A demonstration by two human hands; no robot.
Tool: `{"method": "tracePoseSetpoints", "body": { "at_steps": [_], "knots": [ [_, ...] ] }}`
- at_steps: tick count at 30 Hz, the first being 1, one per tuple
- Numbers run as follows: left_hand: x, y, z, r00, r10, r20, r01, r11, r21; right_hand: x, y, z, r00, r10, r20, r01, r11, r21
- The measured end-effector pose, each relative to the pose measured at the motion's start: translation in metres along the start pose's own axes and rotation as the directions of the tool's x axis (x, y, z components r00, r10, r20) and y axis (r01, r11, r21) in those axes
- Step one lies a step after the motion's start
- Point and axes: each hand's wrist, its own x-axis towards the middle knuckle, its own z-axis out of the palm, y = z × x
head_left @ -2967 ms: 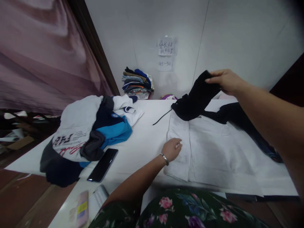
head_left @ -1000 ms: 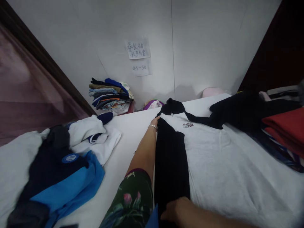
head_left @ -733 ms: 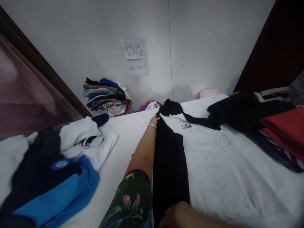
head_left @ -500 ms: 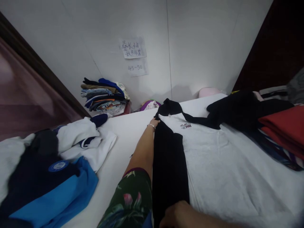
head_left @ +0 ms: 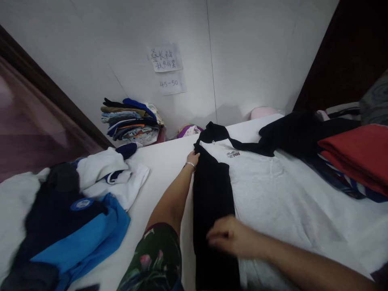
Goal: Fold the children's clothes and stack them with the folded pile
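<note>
reaching over a white table [head_left: 168, 161], the left hand [head_left: 193, 158] pinches the shoulder edge of a pale gray top [head_left: 269, 198], just below its black collar [head_left: 216, 132]. the top lies spread on the table, one black sleeve [head_left: 212, 198] laid straight down along its left edge. the right hand [head_left: 226, 236], blurred, is over that sleeve with fingers curled; whether it grips the fabric cannot be told. at left sits a heap of clothes [head_left: 112, 220]; at right, a folded red garment [head_left: 357, 151].
</note>
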Motion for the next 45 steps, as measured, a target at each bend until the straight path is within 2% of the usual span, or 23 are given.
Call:
{"method": "tracePoseSetpoints", "body": {
  "at_steps": [1, 2, 3, 5, 7, 9, 11, 14, 19, 22, 24, 26, 28, 29, 32, 35, 41, 45],
  "knots": [
    [-0.002, 0.0, 0.0, 1.0, -0.001, 0.001, 0.001, 1.0, -0.002, 0.009, 0.007, -0.015, 0.988, 0.081, -0.133, -0.073, 0.995, 0.068],
    [-0.003, 0.0, -0.001, 1.0, -0.001, 0.001, 0.001, 1.0, -0.005, 0.021, 0.016, -0.031, 0.951, 0.158, -0.265, -0.141, 0.987, 0.083],
    [-0.004, 0.0, -0.001, 1.0, -0.002, 0.001, 0.002, 1.0, -0.007, 0.033, 0.027, -0.048, 0.895, 0.204, -0.397, -0.196, 0.979, 0.061],
    [-0.004, 0.003, 0.0, 1.0, -0.003, -0.003, 0.003, 1.0, -0.009, 0.058, 0.05, -0.079, 0.768, 0.285, -0.573, -0.341, 0.94, 0.011],
    [-0.003, 0.006, 0.001, 1.0, -0.003, -0.01, 0.003, 1.0, -0.004, 0.08, 0.069, -0.102, 0.707, 0.325, -0.628, -0.463, 0.884, -0.064],
    [0.0, 0.01, 0.002, 1.0, 0.004, -0.017, -0.004, 1.0, 0.007, 0.095, 0.083, -0.114, 0.693, 0.359, -0.625, -0.555, 0.819, -0.146],
    [0.004, 0.012, 0.005, 1.0, 0.016, -0.022, -0.016, 1.0, 0.014, 0.1, 0.092, -0.117, 0.697, 0.385, -0.605, -0.603, 0.772, -0.202],
    [0.01, 0.011, 0.011, 1.0, 0.024, -0.019, -0.024, 1.0, 0.02, 0.094, 0.098, -0.114, 0.704, 0.39, -0.594, -0.631, 0.728, -0.269],
    [0.013, 0.007, 0.021, 0.999, 0.022, -0.025, -0.021, 0.999, 0.025, 0.078, 0.102, -0.11, 0.775, 0.324, -0.543, -0.603, 0.638, -0.48],
    [0.008, 0.006, 0.021, 0.997, 0.055, -0.048, -0.054, 0.998, 0.032, 0.078, 0.096, -0.116, 0.785, 0.326, -0.527, -0.602, 0.599, -0.528],
    [0.001, 0.006, 0.019, 0.995, 0.082, -0.051, -0.08, 0.996, 0.036, 0.082, 0.086, -0.118, 0.813, 0.268, -0.517, -0.564, 0.581, -0.587],
    [-0.009, 0.006, 0.016, 0.993, 0.107, -0.044, -0.106, 0.994, 0.033, 0.088, 0.074, -0.112, 0.868, 0.12, -0.481, -0.451, 0.593, -0.666],
    [-0.021, 0.006, 0.013, 0.989, 0.146, -0.023, -0.145, 0.988, 0.05, 0.094, 0.066, -0.099, 0.914, -0.034, -0.405, -0.3, 0.616, -0.729],
    [-0.028, 0.006, 0.012, 0.985, 0.173, -0.002, -0.173, 0.982, 0.076, 0.096, 0.064, -0.09, 0.93, -0.064, -0.363, -0.246, 0.624, -0.741],
    [-0.05, 0.003, 0.009, 0.966, 0.23, 0.113, -0.249, 0.948, 0.197, 0.098, 0.071, -0.063, 0.961, 0.029, -0.276, -0.231, 0.638, -0.735],
    [-0.077, -0.004, 0.004, 0.951, 0.214, 0.223, -0.277, 0.912, 0.303, 0.096, 0.086, -0.048, 0.959, 0.109, -0.262, -0.271, 0.623, -0.734],
    [-0.138, -0.011, -0.016, 0.941, 0.193, 0.279, -0.299, 0.86, 0.414, 0.094, 0.09, -0.049, 0.961, 0.106, -0.256, -0.267, 0.61, -0.746],
    [-0.196, -0.011, -0.033, 0.911, 0.167, 0.378, -0.354, 0.787, 0.505, 0.093, 0.09, -0.051, 0.962, 0.108, -0.251, -0.263, 0.61, -0.747]
  ]
}}
